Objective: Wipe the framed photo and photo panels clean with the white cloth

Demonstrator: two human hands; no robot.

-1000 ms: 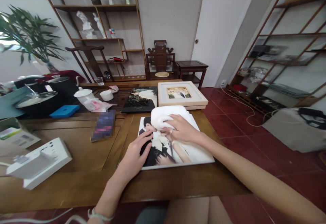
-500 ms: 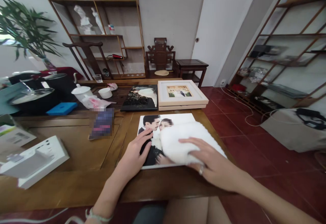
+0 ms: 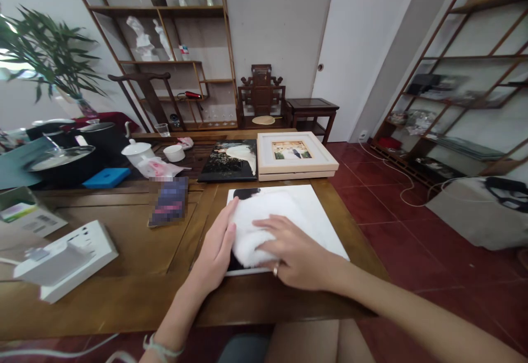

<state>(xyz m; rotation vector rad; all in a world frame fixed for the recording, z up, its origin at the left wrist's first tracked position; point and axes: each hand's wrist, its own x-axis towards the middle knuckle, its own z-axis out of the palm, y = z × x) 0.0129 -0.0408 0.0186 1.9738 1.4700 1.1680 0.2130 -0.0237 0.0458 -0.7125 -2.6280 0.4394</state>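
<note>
A photo panel (image 3: 324, 221) with a white right side lies flat on the wooden table before me. Over its left half is a fluffy white cloth (image 3: 264, 209), which hides most of the printed picture; some dark parts show at the left edge. My right hand (image 3: 291, 253) grips the cloth from above with curved fingers, a ring on one of them. Along the panel's left edge rests my left hand (image 3: 216, 250), its fingers stretched out and its fingertips beside the cloth.
Behind the panel lie a dark photo panel (image 3: 229, 162) and a light-framed picture (image 3: 297, 155). To the left are a white power strip (image 3: 80, 264), a blurred purple packet (image 3: 168, 203), a blue box (image 3: 106, 177), a white teapot (image 3: 137, 153) and a dark pot (image 3: 61, 168).
My right hand has moved left with the cloth, covering the printed figures and baring the panel's white right side. My left hand has shifted slightly left, to the panel's edge.
</note>
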